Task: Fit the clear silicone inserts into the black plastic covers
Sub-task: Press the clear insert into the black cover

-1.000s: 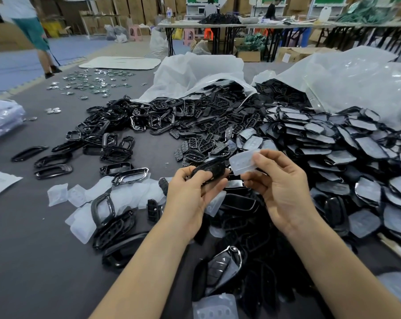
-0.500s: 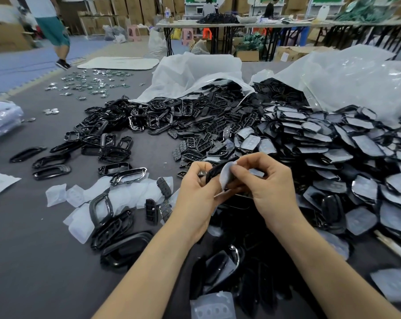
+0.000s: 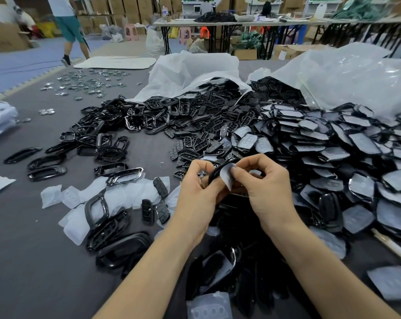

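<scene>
We see the left hand (image 3: 199, 192) with its fingers curled round a curved black plastic cover (image 3: 218, 170), held up above the grey table (image 3: 33, 261) in the middle of the view. The right hand (image 3: 269, 189) pinches a thin clear silicone insert (image 3: 227, 179) between thumb and forefinger, touching the cover's edge; we cannot tell how far it sits inside. Loose clear inserts (image 3: 75, 199) lie to the left, and a heap of fitted black covers (image 3: 344, 157) to the right.

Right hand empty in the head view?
No, the right hand pinches a clear silicone insert against the black cover that the left hand holds.
</scene>
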